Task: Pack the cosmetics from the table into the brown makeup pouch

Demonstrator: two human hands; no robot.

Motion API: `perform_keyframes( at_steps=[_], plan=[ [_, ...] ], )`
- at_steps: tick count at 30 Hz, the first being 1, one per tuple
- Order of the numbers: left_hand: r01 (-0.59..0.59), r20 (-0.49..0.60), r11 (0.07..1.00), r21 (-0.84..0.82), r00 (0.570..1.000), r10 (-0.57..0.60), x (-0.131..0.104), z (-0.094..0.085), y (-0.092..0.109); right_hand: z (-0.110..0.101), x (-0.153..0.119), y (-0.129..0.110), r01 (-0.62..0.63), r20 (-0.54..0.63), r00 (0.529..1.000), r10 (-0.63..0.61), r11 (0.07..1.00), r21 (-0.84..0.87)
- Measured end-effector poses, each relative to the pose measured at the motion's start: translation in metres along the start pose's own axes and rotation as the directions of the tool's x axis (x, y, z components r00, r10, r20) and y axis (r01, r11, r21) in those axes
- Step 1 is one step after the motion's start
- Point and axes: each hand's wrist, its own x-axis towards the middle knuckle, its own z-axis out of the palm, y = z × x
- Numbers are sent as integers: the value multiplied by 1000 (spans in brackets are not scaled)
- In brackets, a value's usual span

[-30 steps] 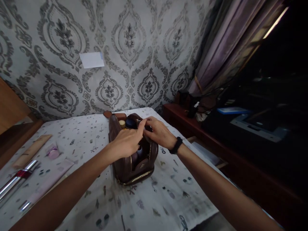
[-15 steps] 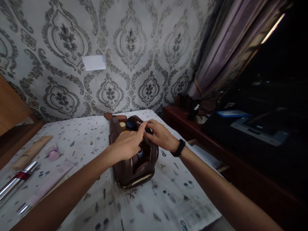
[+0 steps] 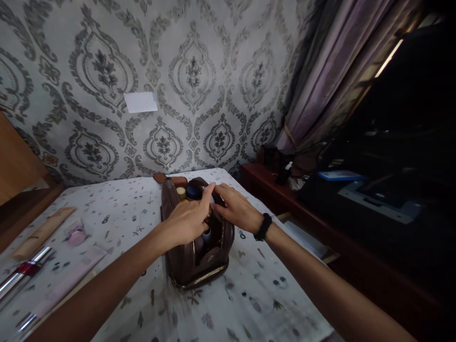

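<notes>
A dark brown toiletry bag (image 3: 210, 273) with gold zips stands unzipped in the middle of the bed. My left hand (image 3: 187, 221) reaches over its near left side, index finger pointing up the opening and the other fingers curled down inside. From the right comes my right hand (image 3: 239, 206), its bent fingers close to the left index fingertip. Both hands are closed over the opening; what they grip, if anything, is hidden. A dark blue round lid (image 3: 193, 192) and a pale yellow cap (image 3: 181, 192) show inside, and a dark bottle (image 3: 206, 232) lies below my left hand.
On the patterned sheet (image 3: 210, 318) at left lie a beige tube (image 3: 44, 232), a pink-capped item (image 3: 76, 235), a silver and red tube (image 3: 26, 270) and a pale pink tube (image 3: 69, 282). A dark red cabinet (image 3: 265, 190) with an open drawer borders the right.
The view has tilted slightly, so the bag and sheet sit a little lower in the picture. My hands remain over the bag's opening with only small finger shifts.
</notes>
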Motion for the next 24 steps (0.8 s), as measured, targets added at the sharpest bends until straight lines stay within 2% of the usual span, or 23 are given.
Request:
perform_keyframes(
  at_steps=[6, 9, 16, 21, 24],
  plan=[
    [9, -49, 999, -35, 999, -11, -1, 3, -2, 1, 4, 4, 225, -96, 972, -213, 965, 138],
    [4, -74, 999, -50, 997, -8, -1, 4, -3, 0, 6, 5, 278, -57, 961, -272, 945, 172],
    [0, -46, 1000, -28, 999, -2, -2, 4, -3, -3, 20, 13, 284, 111, 945, -306, 942, 179],
    [-2, -64, 998, -56, 998, -2, -3, 3, -2, -1, 39, 18, 221, 157, 953, -258, 950, 219],
    [-4, -88, 998, -64, 996, -2, -3, 5, -2, 0, 46, 19, 195, 138, 963, -230, 954, 227]
  ],
)
